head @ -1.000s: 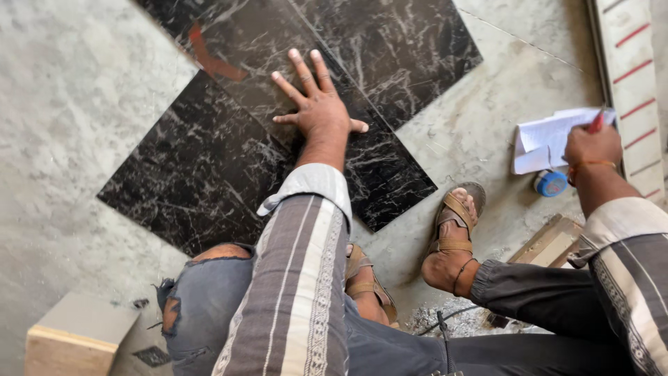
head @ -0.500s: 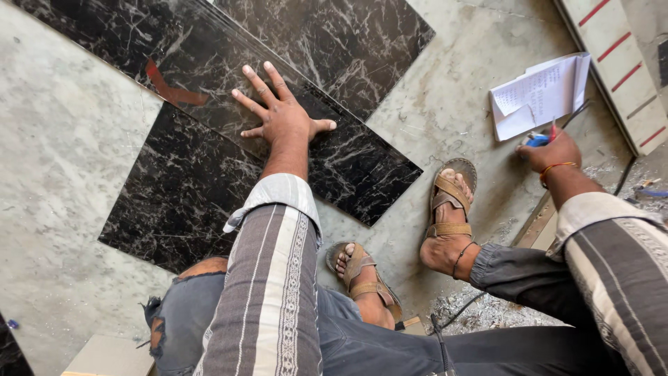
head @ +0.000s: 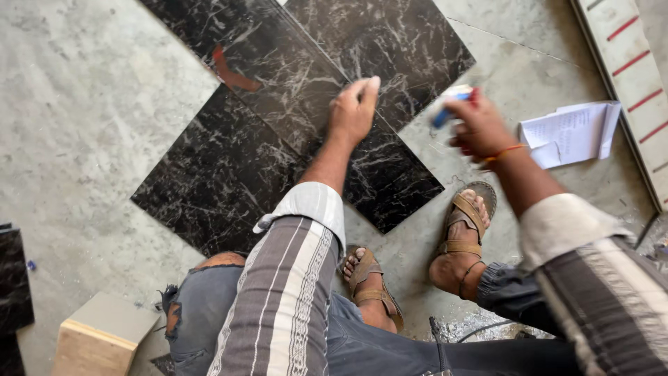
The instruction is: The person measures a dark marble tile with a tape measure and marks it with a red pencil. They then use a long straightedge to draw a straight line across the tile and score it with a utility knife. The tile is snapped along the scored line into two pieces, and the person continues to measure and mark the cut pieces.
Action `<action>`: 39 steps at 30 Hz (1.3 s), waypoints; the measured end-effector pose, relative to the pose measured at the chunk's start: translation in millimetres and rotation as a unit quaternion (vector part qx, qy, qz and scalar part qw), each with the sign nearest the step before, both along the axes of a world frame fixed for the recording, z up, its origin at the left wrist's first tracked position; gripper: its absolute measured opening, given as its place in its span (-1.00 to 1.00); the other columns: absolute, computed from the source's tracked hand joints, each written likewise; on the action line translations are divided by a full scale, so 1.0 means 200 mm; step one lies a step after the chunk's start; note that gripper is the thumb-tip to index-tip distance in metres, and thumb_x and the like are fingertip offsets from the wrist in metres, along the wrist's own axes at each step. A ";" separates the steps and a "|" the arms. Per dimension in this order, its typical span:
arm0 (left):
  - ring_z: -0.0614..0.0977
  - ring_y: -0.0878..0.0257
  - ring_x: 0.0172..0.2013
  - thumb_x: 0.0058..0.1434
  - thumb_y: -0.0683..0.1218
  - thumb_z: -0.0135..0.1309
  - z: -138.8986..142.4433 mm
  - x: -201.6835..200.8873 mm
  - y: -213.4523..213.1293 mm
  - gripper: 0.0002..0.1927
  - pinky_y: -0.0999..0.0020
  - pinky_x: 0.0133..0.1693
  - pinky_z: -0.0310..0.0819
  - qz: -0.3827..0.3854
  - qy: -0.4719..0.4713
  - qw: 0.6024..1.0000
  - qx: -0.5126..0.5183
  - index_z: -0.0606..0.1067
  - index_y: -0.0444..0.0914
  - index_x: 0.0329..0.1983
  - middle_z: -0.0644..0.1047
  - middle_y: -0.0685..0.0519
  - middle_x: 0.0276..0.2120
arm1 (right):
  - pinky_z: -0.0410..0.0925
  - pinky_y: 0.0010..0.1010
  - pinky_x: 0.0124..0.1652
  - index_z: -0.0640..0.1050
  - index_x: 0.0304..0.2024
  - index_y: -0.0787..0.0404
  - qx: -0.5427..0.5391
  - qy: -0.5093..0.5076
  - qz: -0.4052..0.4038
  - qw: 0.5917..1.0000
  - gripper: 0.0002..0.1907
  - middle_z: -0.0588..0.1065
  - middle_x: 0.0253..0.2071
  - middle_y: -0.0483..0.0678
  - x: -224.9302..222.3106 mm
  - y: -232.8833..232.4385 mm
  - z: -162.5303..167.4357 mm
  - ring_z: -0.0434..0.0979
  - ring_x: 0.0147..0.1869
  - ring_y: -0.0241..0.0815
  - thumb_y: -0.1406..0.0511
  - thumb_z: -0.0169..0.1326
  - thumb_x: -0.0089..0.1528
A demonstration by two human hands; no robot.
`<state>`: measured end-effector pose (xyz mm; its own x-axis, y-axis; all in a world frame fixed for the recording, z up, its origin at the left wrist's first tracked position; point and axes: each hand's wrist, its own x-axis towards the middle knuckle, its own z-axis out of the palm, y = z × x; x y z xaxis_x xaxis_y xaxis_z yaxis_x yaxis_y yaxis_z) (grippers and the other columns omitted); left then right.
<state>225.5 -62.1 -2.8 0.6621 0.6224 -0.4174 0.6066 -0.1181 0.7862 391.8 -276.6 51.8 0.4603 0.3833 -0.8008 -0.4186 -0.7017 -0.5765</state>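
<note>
Hovering left hand [head: 353,111] above tile [head: 292,97] edge

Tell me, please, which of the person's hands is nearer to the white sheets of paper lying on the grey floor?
Right. The right hand, holding a blurred blue-and-white object, hovers just beside the white paper sheets; the left hand rests farther away on the black marble tiles.

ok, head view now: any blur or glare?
Head view: right hand and the blue thing it holds are motion-smeared; left hand slightly soft; black tiles sharp, with faint sheen but no hard glare; light even and diffuse, shadows weak.
</note>
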 end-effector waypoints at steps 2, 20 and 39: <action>0.67 0.16 0.07 0.34 0.37 -0.11 0.04 0.04 -0.03 -0.33 0.25 0.18 0.46 0.071 -0.114 0.958 -0.255 0.65 -0.23 0.07 0.69 -0.06 0.01 | 0.28 -0.48 -0.61 0.41 -0.04 0.05 0.055 0.063 0.026 0.996 -0.59 0.26 -0.58 -0.22 -0.21 0.22 0.03 0.38 -0.62 -0.37 -0.05 0.09 0.29; 0.60 -0.03 0.00 0.16 0.19 0.19 0.06 -0.82 0.13 -0.73 0.04 0.04 0.51 0.017 0.307 0.951 0.027 0.68 0.10 -0.12 0.60 -0.06 -0.03 | 0.44 -0.41 -0.43 0.60 -0.04 0.18 0.075 -0.023 -0.140 0.987 -0.72 0.61 -0.17 -0.06 0.30 0.29 -0.32 0.61 -0.32 -0.20 0.23 0.28 0.25; 0.39 0.05 0.20 0.26 0.09 0.16 0.09 -0.99 -0.27 -0.87 0.06 0.09 0.46 0.140 0.419 0.895 0.057 0.59 0.04 -0.16 0.46 0.12 0.06 | 0.47 -0.54 -0.17 0.71 -0.17 0.23 0.043 -0.287 -0.014 0.957 -0.88 0.65 -0.25 -0.14 0.47 0.22 -0.46 0.63 -0.21 -0.36 0.33 0.32 0.25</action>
<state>27.4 -116.6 15.8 -0.0418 0.7856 -0.6174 0.9962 0.0800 0.0343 485.7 -233.3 -40.6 0.8261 0.4181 -0.3778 -0.0327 -0.6338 -0.7728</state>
